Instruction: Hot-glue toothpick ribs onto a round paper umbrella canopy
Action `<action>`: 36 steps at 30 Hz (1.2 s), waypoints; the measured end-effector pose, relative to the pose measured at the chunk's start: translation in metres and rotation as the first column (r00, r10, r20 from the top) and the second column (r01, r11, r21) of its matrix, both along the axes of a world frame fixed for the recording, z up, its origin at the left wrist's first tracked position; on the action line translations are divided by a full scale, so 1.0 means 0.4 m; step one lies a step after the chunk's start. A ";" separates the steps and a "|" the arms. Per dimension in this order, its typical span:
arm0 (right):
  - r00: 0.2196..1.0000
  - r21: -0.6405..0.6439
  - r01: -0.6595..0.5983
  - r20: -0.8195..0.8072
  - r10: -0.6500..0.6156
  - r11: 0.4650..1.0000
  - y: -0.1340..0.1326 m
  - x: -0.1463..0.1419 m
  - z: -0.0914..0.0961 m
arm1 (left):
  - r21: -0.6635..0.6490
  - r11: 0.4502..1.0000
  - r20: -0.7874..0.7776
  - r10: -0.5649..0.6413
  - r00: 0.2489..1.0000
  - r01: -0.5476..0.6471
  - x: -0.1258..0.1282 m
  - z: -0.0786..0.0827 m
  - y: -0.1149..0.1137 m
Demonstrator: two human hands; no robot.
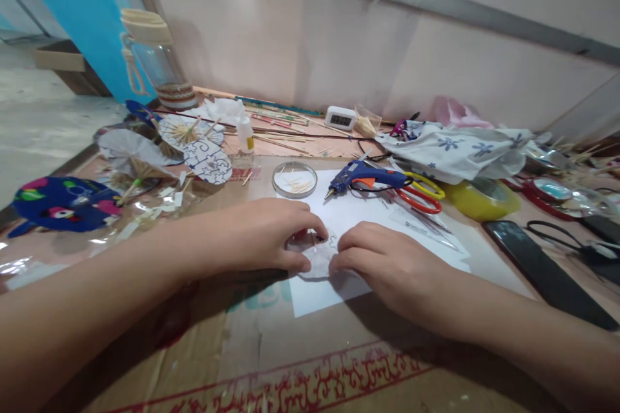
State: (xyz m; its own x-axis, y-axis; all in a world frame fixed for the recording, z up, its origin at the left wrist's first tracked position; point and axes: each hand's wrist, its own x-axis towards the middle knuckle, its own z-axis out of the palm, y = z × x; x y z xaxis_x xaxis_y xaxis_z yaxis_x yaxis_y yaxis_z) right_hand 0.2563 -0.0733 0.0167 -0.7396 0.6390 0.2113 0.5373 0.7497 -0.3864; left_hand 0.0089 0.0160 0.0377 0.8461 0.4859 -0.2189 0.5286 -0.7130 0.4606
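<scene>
Between my hands, low over a white sheet of paper (310, 300), is a small round white cloth piece (317, 264) with a faint line pattern. A short thin stick seems to stand at its middle. My left hand (268, 232) curls round its left side, thumb at the near edge and fingers at the far edge. On the right edge, the bent fingers of my right hand (387, 264) are closed; their tips are partly hidden. Just beyond lie a round shallow dish (294, 190) holding short wooden sticks and a blue glue gun (361, 175).
Small paper umbrellas (208, 160) and a blue patterned one (65, 203) lie at left. A glass bottle (162, 64), a glue bottle (245, 132) and a white timer (340, 118) stand behind. Scissors (421, 197), yellow tape (482, 199) and a phone (542, 271) are at right.
</scene>
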 end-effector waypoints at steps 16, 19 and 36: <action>0.971 -0.021 0.207 -0.117 -0.208 0.978 0.034 -0.022 0.037 | -0.007 1.000 0.029 -0.024 0.999 0.024 -0.004 -0.004 0.002; 0.990 -0.007 0.110 -0.089 -0.110 0.994 0.032 -0.056 0.019 | 0.017 0.998 0.039 -0.061 0.997 0.060 -0.004 -0.009 0.004; 0.990 -0.124 0.051 0.140 -0.033 0.991 0.051 -0.067 0.016 | 0.052 0.997 0.023 -0.065 0.998 0.064 -0.006 -0.023 0.007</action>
State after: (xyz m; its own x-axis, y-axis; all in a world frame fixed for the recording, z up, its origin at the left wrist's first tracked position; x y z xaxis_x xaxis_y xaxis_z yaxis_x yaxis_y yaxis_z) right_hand 0.2295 -0.0530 0.0232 -0.7278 0.6854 0.0248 0.6219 0.6748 -0.3972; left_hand 0.0064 0.0188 0.0286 0.8809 0.4402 -0.1737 0.4697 -0.7682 0.4351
